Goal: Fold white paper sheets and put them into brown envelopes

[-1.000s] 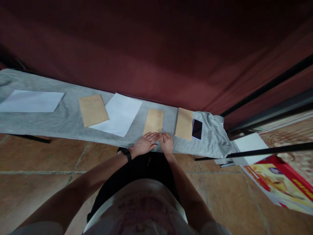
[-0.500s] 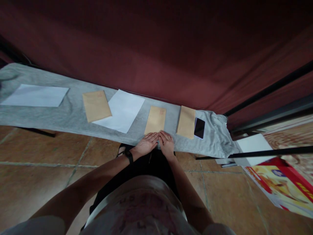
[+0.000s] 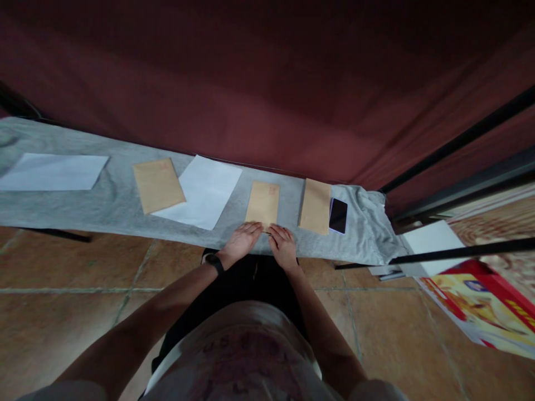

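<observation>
A brown paper envelope [image 3: 263, 203] with small red print lies in front of me on the grey cloth. Its near edge is under my fingertips. My left hand [image 3: 244, 238] lies flat with its fingers stretched over the left part of that edge. On the right corner rests my right hand [image 3: 284, 245], palm down, its fingers stretched out. A small gap parts the two hands. To the right is a stack of brown envelopes [image 3: 315, 206]. Farther left, another brown envelope [image 3: 159, 185] overlaps a white sheet of paper [image 3: 209, 192].
Grey cloth [image 3: 112, 214] covers the narrow table. A phone [image 3: 338, 215] lies beside the envelope stack, and more white paper [image 3: 54, 171] is at the far left. Behind hangs a dark red curtain [image 3: 251, 100]. A red and yellow box [image 3: 485, 303] stands at the right below table height.
My hands have moved apart along the envelope's near edge, the left one shifting left. The view has shifted slightly. The envelope stays flat.
</observation>
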{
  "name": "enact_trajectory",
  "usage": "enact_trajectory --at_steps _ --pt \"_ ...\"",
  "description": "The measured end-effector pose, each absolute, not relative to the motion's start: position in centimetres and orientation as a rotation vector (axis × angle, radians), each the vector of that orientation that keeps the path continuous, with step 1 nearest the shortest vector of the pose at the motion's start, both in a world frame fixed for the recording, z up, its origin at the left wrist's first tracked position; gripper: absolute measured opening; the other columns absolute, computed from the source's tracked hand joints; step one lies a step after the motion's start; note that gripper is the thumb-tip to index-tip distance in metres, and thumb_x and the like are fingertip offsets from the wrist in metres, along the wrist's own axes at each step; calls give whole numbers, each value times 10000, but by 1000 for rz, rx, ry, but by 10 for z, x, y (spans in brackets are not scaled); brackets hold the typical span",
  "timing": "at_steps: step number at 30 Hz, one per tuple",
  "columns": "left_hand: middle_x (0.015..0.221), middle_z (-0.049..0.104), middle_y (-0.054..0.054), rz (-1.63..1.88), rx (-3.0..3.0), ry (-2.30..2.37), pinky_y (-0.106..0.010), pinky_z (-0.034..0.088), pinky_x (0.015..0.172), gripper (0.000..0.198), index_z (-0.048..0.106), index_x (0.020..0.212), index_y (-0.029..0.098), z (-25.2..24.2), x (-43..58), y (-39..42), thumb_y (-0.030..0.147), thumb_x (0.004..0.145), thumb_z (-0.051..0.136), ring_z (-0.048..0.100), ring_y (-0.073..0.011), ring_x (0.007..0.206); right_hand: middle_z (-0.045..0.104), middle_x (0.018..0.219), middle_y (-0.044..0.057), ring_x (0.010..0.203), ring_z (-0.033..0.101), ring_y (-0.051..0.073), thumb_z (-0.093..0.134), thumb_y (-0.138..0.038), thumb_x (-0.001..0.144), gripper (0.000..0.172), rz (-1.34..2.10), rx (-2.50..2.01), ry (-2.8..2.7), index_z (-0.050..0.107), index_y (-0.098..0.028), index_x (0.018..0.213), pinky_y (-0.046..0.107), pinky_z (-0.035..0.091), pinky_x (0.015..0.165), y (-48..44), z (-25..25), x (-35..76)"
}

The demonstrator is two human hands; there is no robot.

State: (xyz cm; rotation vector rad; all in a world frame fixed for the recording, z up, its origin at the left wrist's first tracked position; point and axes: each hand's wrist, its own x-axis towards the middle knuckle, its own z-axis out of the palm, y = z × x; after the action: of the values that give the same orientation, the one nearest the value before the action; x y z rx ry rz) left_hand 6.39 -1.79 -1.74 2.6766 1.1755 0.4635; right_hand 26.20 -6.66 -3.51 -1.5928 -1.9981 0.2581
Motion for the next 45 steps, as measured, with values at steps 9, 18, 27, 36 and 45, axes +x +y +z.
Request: enact_trajectory --at_steps 9,18,27,36,45 --pt "1203 721 -76 717 2435 1220 -395 486 1050 266 691 1121 200 -22 72 -4 235 1012 450 626 -219 1169 664 1381 53 1282 590 194 437 -222 1038 365 226 -1660 -1857 634 -226 1345 398 380 1166 -65 -36 255" --pt "1189 715 -70 776 2331 1249 -422 475 1033 246 694 1079 216 -31 74 -2 248 1001 463 613 -228 1160 537 1527 54 1451 433 221 441 -285 1048 426 182 -1591 -2124 536 -218 1458 460 234 1252 -84 -37 240" --pt "1336 662 -79 704 2368 1424 -437 467 1004 286 686 1168 237 -28 75 -8 266 998 458 586 -260 1224 467 1575 70 1465 418 233 391 -329 1073 481 146 -1709 -2106 454 -176 1525 448 235 1247 -90 -40 224" --pt "1374 650 -66 640 2387 1394 -448 471 1032 374 663 1236 235 -21 74 -9 143 950 441 576 -255 1258 493 1557 92 1454 432 242 399 -309 1072 474 118 -1778 -2057 461 -165 1519 457 247 1241 -95 -38 247" --pt "1609 422 -99 447 2629 1192 -483 247 1256 503 463 1504 176 -21 87 -30 260 1024 336 347 -239 1509 522 1535 101 1450 433 263 432 -283 1054 469 127 -1751 -1996 478 -177 1509 491 255 1235 -95 -39 244"
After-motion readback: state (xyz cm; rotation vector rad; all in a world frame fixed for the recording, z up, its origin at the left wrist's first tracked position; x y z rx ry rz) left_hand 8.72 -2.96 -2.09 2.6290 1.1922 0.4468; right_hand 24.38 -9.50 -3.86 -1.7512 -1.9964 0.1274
